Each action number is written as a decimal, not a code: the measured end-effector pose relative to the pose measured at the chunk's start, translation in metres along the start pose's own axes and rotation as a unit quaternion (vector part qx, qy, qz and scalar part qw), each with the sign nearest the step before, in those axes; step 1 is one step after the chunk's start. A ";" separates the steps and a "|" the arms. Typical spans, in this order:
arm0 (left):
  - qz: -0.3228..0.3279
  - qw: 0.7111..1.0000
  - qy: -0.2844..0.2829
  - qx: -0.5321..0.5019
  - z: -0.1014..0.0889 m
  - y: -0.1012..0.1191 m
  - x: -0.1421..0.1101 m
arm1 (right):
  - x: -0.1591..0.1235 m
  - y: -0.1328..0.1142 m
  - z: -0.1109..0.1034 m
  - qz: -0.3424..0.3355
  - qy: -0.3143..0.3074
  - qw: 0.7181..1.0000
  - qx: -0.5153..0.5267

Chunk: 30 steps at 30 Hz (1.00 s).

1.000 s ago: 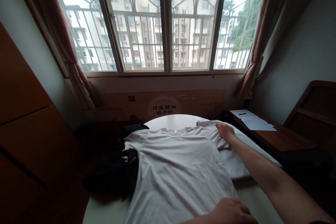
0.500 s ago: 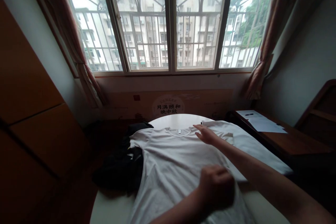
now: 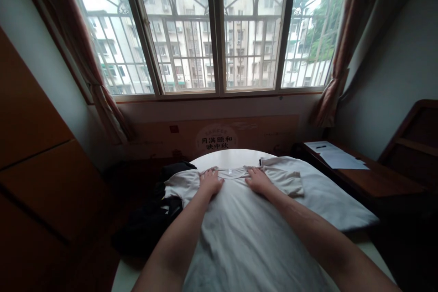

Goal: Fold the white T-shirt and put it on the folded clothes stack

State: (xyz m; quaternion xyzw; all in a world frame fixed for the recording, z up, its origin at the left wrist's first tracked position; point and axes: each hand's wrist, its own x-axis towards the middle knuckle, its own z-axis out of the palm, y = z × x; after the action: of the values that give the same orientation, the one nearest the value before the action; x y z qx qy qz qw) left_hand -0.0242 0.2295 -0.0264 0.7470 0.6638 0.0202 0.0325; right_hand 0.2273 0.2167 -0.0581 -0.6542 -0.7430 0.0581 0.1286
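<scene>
A white T-shirt [image 3: 239, 232] lies spread flat on a round white table [image 3: 219, 157], its collar pointing toward the window. My left hand [image 3: 210, 181] rests flat on the left shoulder of the shirt, fingers stretched out beside the collar. My right hand [image 3: 257, 179] lies flat on the right shoulder, fingers also extended. Neither hand holds anything. The shirt's right sleeve [image 3: 287, 181] lies over another white garment [image 3: 328, 200].
A dark garment [image 3: 150, 219] is heaped at the table's left edge. A wooden side table [image 3: 372, 180] with papers [image 3: 337, 157] and a pen stands at the right. A cardboard box [image 3: 215, 137] lies under the barred window. A wooden cabinet [image 3: 37, 182] fills the left.
Both hands moved up to the collar. The left hand came from the shirt's lower part to the left shoulder; the right hand slid from the right sleeve to the right shoulder.
</scene>
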 end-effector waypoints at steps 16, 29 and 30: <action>-0.027 1.000 0.016 -0.002 0.013 -0.011 0.018 | 0.028 -0.006 0.014 0.032 -0.013 0.999 0.004; 0.124 0.971 0.193 -0.073 -0.085 -0.028 -0.079 | -0.073 -0.049 -0.027 -0.168 0.076 0.979 0.082; 0.135 0.961 0.219 -0.107 -0.099 -0.041 -0.101 | -0.093 -0.056 -0.031 -0.191 0.061 0.975 0.100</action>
State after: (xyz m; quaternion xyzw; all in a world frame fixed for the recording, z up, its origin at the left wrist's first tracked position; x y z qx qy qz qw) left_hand -0.0836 0.1360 0.0706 0.7991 0.5418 0.2579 -0.0371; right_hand 0.1923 0.1152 -0.0245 -0.4864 -0.8354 0.0662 0.2472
